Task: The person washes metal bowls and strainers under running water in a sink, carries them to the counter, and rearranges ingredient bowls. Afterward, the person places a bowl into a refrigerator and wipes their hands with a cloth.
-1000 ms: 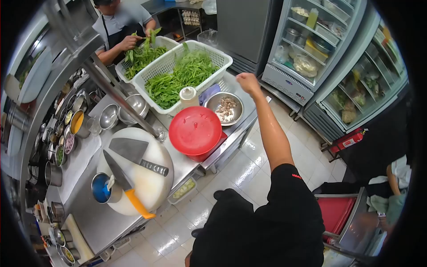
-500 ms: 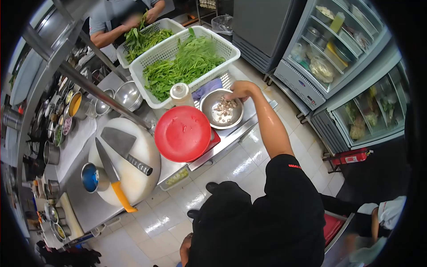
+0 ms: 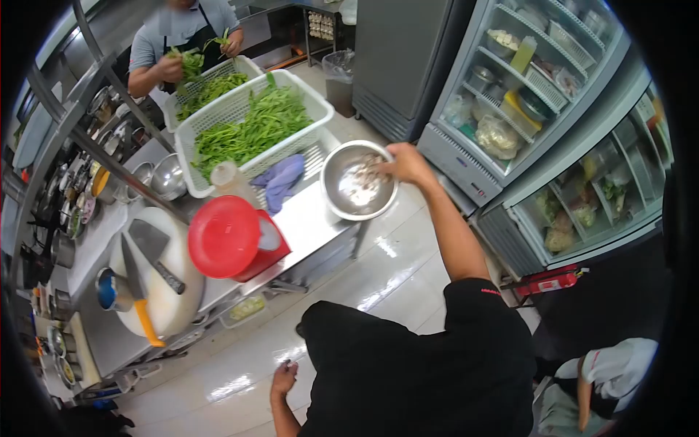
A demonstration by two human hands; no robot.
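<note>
My right hand [image 3: 409, 164] grips the right rim of a metal bowl [image 3: 336, 182], fingers over the edge and inside it. Small pale brown chopped pieces [image 3: 368, 173], blurred, lie in the bowl, which hangs above the steel table's right end. Down beside my body, my left hand [image 3: 284, 378] has its fingers curled in, and I see nothing in it. Left of the bowl a red round lid [image 3: 224, 234] tops a red container. A purple cloth [image 3: 279, 182] lies crumpled near a squeeze bottle [image 3: 228, 177].
White baskets [image 3: 320, 116] of leafy greens stand at the back, where a co-worker [image 3: 186, 40] handles greens. A cleaver [image 3: 151, 240] and a yellow-handled knife [image 3: 138, 288] rest on a round chopping board [image 3: 182, 302]. Glass-door fridges [image 3: 466, 164] stand at right, near a fire extinguisher [image 3: 550, 280].
My right hand has lifted the bowl off the table. My left hand has come further into view. The view has shifted, and the co-worker's hands have moved apart with greens.
</note>
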